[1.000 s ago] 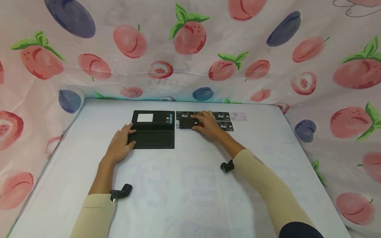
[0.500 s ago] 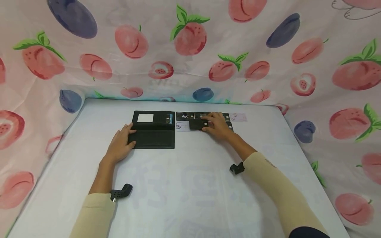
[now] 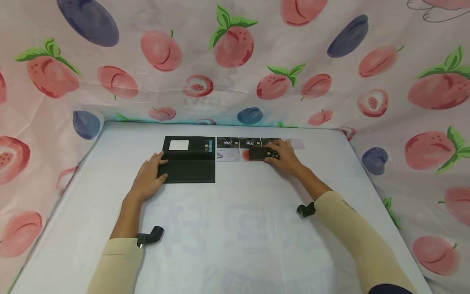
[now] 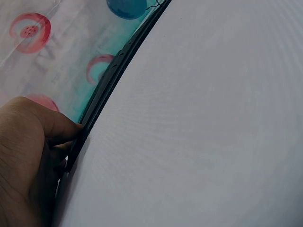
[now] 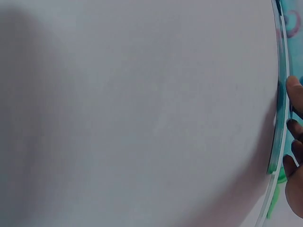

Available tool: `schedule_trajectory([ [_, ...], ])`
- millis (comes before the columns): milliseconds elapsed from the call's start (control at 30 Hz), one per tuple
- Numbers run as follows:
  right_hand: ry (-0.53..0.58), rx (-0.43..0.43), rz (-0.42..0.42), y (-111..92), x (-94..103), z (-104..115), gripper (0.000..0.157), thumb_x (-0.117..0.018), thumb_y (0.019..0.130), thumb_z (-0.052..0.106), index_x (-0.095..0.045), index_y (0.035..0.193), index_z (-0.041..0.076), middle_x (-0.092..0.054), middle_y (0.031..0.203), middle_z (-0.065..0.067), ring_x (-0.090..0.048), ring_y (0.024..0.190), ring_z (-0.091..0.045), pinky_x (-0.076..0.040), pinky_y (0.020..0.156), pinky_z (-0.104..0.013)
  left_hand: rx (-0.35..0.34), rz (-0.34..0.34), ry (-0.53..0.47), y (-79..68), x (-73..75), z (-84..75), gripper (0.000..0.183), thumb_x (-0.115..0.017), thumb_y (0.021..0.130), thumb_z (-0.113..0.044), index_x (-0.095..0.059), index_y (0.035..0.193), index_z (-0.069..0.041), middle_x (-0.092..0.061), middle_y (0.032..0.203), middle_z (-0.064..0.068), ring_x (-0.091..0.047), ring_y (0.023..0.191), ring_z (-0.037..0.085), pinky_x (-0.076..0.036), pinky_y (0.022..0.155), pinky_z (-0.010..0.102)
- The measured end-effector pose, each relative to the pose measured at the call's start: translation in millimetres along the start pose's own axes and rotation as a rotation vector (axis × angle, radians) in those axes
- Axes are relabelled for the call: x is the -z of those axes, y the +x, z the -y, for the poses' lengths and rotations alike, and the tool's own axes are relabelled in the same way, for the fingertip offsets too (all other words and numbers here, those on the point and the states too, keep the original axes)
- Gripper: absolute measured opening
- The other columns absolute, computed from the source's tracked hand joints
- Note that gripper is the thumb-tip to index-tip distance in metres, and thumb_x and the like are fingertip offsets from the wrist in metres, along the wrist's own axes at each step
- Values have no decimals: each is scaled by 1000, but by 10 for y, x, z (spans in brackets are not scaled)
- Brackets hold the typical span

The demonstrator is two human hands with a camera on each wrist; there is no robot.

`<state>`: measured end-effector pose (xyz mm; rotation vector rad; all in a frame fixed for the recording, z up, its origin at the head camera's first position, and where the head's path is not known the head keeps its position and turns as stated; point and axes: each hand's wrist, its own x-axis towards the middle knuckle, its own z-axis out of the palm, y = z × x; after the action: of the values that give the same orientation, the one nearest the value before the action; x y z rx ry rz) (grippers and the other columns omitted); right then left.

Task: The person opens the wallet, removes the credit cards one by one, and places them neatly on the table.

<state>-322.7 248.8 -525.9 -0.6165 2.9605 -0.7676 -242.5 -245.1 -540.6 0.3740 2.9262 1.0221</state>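
Note:
A black wallet (image 3: 189,171) lies unfolded flat, with a white panel and slots with a blue-edged card in its upper half. My left hand (image 3: 147,177) rests on the wallet's left edge, fingertips and thumb spread along it; the left wrist view shows the thumb touching that edge. To the right of the wallet, my right hand (image 3: 285,157) pinches a black card (image 3: 258,154) between thumb and fingers, over the lower row of cards. Beneath it a red-patterned card (image 3: 244,154) shows partly; the hand hides whatever lies farther right in that row.
The upper row holds a black VIP card (image 3: 227,142), another VIP card (image 3: 250,142), a partly covered third, and a pale pink card (image 3: 298,144). A pale printed card (image 3: 227,155) lies beside the wallet. Fruit-patterned cloth (image 3: 235,98) surrounds the white table (image 3: 235,237).
My right hand has moved right along the lower row with the black card, uncovering the pale card and part of the red-patterned one. The left hand and wallet have stayed put.

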Motion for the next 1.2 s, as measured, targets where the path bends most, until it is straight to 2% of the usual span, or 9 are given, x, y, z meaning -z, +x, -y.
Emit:
schedule_trajectory([
  [367,-10,-34,-20,-142,96,-237,52,-76,99,21,-61,145,5,-51,145,-28,-38,129,-47,-36,107,-66,3,3,9,-3,-3,12,55,-57,98,-7,-45,149,10,-22,170,26,-11,159,44,-2,129,55],
  [600,-47,-42,-38,-205,164,-320,49,-75,99,19,-62,143,4,-51,142,-30,-39,126,-50,-35,103,-67,9,3,7,-4,-9,6,55,-57,98,-7,-46,149,10,-22,170,26,-11,159,43,-2,129,54],
  [1200,-104,-154,-16,-401,311,-558,49,-72,101,19,-59,146,3,-48,146,-29,-37,127,-50,-35,105,-66,12,1,10,-7,-8,-15,55,-57,98,-7,-46,150,9,-22,170,26,-12,159,43,-2,129,54],
])
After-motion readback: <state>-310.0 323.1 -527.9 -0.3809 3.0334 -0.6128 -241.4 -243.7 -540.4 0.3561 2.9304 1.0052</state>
